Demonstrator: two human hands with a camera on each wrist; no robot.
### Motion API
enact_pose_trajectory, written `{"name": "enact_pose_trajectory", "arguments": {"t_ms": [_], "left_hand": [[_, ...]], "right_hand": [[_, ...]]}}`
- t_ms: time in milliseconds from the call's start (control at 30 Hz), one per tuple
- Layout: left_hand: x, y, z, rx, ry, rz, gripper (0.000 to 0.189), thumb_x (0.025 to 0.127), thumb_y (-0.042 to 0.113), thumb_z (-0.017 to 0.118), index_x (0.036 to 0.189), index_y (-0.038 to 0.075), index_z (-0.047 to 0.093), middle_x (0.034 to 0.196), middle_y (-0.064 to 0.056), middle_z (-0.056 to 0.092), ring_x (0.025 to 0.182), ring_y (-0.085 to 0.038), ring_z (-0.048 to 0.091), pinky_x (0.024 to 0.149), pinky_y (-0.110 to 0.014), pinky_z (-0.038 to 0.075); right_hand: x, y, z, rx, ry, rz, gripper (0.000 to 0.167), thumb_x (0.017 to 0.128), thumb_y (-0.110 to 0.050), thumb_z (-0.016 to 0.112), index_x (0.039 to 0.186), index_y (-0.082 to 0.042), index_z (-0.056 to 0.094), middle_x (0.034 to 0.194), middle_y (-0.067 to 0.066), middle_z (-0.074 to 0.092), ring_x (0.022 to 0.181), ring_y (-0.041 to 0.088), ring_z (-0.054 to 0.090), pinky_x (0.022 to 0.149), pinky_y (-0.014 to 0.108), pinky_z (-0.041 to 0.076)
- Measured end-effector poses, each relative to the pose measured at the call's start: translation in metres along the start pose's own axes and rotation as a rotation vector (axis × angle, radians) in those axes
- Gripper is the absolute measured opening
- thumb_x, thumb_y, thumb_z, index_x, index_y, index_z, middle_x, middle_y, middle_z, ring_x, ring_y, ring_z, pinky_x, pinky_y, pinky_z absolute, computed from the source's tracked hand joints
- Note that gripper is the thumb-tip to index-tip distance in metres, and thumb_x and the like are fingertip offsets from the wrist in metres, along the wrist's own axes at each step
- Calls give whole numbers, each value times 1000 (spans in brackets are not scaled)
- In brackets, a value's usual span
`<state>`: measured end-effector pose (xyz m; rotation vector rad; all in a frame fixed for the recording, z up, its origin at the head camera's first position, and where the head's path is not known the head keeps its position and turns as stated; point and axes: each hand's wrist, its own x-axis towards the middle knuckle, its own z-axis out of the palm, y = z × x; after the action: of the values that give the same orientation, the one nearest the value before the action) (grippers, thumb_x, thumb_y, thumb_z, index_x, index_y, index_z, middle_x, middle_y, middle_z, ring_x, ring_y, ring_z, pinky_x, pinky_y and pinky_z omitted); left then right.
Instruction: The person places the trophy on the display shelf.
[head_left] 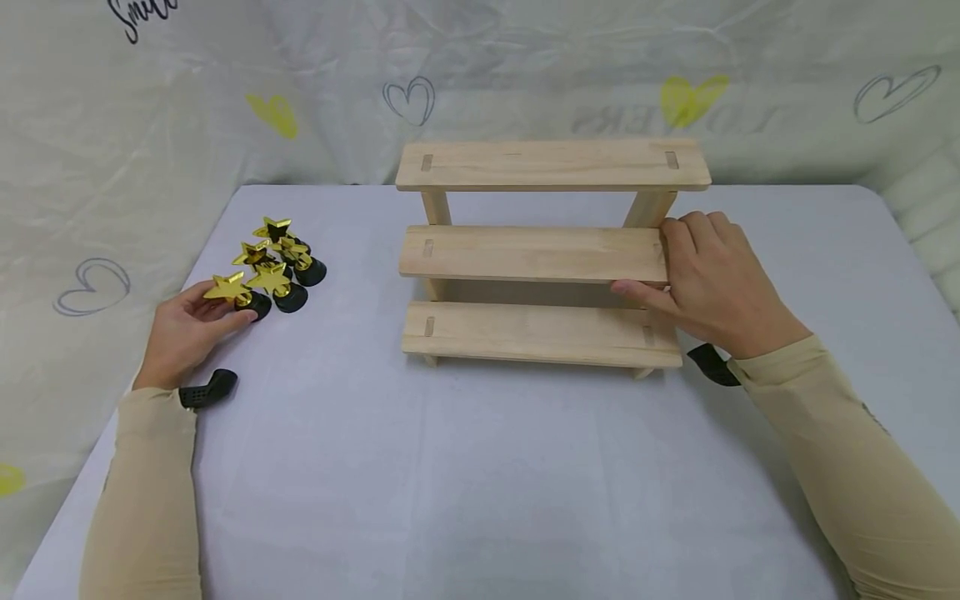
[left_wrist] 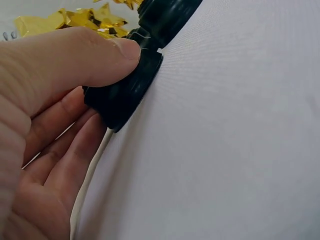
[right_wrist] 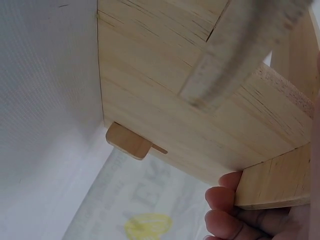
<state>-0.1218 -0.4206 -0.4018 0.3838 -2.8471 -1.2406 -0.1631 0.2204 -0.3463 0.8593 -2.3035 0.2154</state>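
My left hand (head_left: pixel 180 337) is at the left of the table, with thumb and fingers around the black base of a small gold star trophy (head_left: pixel 227 287). In the left wrist view the thumb presses on that round black base (left_wrist: pixel 127 92), right beside a second one. Several more star trophies (head_left: pixel 272 279) stand close together behind it. A three-tier wooden shelf (head_left: pixel 510 335) stands in the middle of the table. With my right hand (head_left: pixel 716 279) I grip the right end of its middle board (head_left: pixel 525 252). The right wrist view shows fingertips (right_wrist: pixel 220 197) curled around a board end.
A white cloth covers the table (head_left: pixel 495 483). Behind it hangs a pale curtain (head_left: pixel 525 75) printed with hearts and lettering. A black wrist mount (head_left: pixel 210 390) sits at the left wrist, and another mount (head_left: pixel 712 365) at the right, near the shelf's lower right corner.
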Motion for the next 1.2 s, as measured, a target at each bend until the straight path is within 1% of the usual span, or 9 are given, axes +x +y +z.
{"name": "enact_pose_trajectory", "arguments": {"t_ms": [133,233,300,467,500,733,867,1000,1200], "left_hand": [[-2,0,0,-22,33,28,61,88,28,85,139,10,57,111,27,56,96,22,56,83,6,47],[-2,1,0,-31,54,49,51,87,25,85,130,17,60,104,31,55,94,20,57,81,6,47],[-3,1,0,-38,62,52,51,86,24,86,130,18,60,103,32,56,93,19,58,80,5,47],[-2,3,-1,-13,61,28,64,86,29,86,139,7,58,105,31,55,93,19,57,80,6,46],[-2,3,-1,-16,62,28,65,86,29,86,139,6,58,105,31,55,93,19,58,80,6,47],[-4,8,-5,-121,101,29,57,81,21,90,132,15,65,102,32,62,93,19,63,83,4,50],[-5,11,-8,-121,130,18,60,82,21,90,135,12,65,104,31,62,95,17,62,83,3,50],[-5,14,-11,-151,152,0,59,82,20,89,136,14,65,104,29,63,97,12,62,82,3,51],[-7,16,-13,-171,191,-6,55,83,18,88,134,15,66,100,29,64,95,10,63,81,2,52]], "right_hand": [[0,0,0,-7,-2,-5,102,98,-81,27,90,17,54,70,21,42,60,37,37,58,48,33],[0,0,0,-5,0,-5,101,98,-80,29,91,17,54,70,21,43,60,37,37,58,48,33],[0,0,0,1,5,-2,100,99,-80,30,91,17,54,70,22,43,61,38,37,57,49,33],[1,-1,1,11,23,-6,99,99,-79,31,92,17,53,71,23,44,62,39,38,56,49,32],[1,-1,1,12,27,-6,99,99,-79,31,91,17,53,71,23,44,62,39,38,56,49,32],[-1,-1,2,23,27,12,100,98,-80,31,91,17,53,71,23,44,63,39,39,57,51,32],[-1,0,2,24,21,15,101,98,-80,31,92,17,53,72,24,44,63,40,39,57,51,33],[-1,0,2,24,23,13,101,98,-80,31,92,18,53,72,24,45,64,40,40,57,52,33],[-1,-1,3,26,30,2,100,99,-80,32,92,18,54,71,24,44,62,39,39,57,51,33]]}}
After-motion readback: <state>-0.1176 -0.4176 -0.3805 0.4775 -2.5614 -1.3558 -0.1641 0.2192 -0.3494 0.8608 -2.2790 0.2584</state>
